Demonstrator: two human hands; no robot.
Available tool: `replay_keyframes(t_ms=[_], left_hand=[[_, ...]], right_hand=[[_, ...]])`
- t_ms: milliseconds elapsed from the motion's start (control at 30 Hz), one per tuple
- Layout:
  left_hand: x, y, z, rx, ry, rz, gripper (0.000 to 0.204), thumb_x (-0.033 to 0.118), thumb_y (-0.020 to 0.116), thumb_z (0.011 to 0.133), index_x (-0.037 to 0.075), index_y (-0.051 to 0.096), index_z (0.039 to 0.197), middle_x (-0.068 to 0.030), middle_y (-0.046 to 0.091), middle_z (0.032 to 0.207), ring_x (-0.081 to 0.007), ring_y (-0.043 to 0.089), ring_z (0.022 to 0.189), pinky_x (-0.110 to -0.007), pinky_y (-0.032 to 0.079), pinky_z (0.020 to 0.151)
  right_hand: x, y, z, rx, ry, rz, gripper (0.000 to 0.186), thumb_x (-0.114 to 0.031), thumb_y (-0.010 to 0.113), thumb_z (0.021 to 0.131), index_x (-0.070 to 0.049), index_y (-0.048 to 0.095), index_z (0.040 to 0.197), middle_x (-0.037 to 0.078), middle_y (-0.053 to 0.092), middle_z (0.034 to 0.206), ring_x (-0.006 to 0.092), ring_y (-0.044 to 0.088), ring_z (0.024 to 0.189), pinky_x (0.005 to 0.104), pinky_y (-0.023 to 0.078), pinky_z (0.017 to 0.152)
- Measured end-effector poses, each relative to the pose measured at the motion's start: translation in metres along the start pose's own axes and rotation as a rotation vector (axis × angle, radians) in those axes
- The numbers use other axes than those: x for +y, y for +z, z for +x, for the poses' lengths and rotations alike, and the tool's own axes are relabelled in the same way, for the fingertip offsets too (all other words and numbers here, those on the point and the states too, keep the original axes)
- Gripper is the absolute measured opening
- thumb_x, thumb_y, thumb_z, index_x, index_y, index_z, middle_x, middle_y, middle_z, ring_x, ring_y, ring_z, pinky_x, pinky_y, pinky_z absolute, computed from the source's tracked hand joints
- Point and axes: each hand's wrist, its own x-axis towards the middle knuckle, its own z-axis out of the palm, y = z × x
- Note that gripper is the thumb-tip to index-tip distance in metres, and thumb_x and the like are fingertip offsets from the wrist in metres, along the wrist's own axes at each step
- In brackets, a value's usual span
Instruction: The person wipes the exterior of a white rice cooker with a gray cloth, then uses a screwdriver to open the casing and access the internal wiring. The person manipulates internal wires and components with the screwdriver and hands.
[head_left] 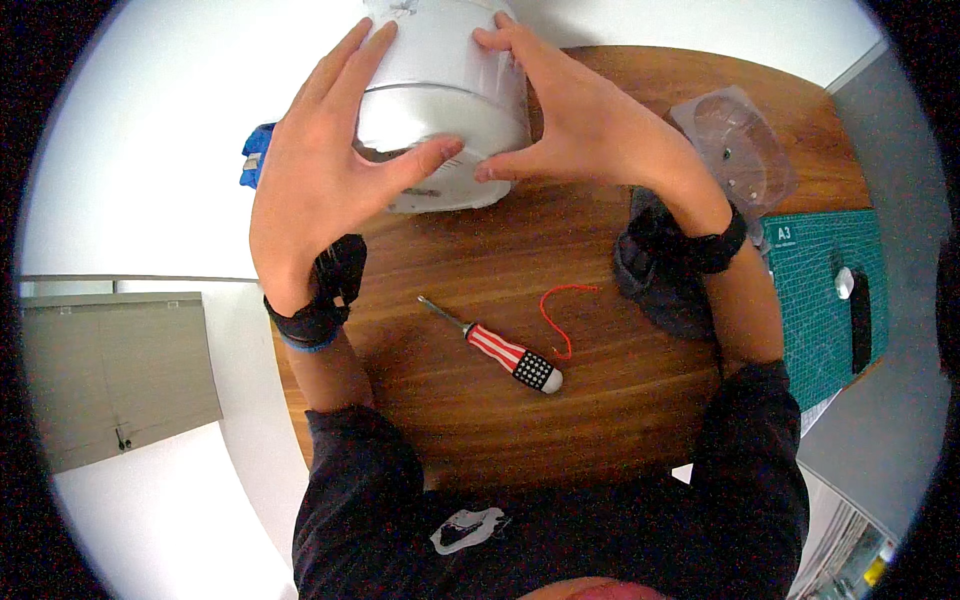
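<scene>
A white, rounded appliance (445,112) with a seam round its body is at the far edge of the table, its upper part cut off by the picture's edge. My left hand (322,165) wraps its left side, the thumb across the lower front. On the other side my right hand (595,125) grips it with fingers high and thumb low. Both hands are closed on the appliance. Nearer to me lies a screwdriver (508,357) with a red-and-white striped, star-patterned handle, its tip pointing away to the left. Beside it curls a thin red wire (546,312).
Under everything is a brown wooden table (470,260). At the right are a clear plastic tray (735,150) with small bits in it, a dark cloth-like item (655,290) and a green cutting mat (815,310) bearing a black strip (861,325). Something blue (257,150) sits behind my left hand.
</scene>
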Motion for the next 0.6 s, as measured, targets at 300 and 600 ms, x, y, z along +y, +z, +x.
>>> replay_keyframes(t_ms=[300, 600], left_hand=[[0.008, 0.002, 0.005, 0.014, 0.053, 0.09, 0.087, 0.037, 0.094, 0.079, 0.01, 0.06, 0.154, -0.0215, 0.057, 0.159, -0.0415, 0.06, 0.142, -0.047, 0.051, 0.117], [0.0, -0.004, 0.004, 0.002, 0.004, 0.0, 0.089, 0.03, 0.096, 0.076, 0.008, 0.058, 0.154, -0.0199, 0.058, 0.158, -0.0388, 0.06, 0.143, -0.046, 0.049, 0.119]], right_hand=[[-0.022, -0.028, -0.003, -0.089, 0.136, -0.188, 0.11, -0.057, 0.088, 0.084, 0.01, 0.034, 0.153, 0.038, 0.059, 0.143, 0.0472, 0.067, 0.127, 0.0474, 0.056, 0.108], [0.0, -0.005, 0.0, 0.101, -0.103, -0.282, 0.118, -0.057, 0.086, 0.087, 0.013, 0.025, 0.16, 0.04, 0.047, 0.155, 0.0511, 0.059, 0.137, 0.0492, 0.052, 0.115]])
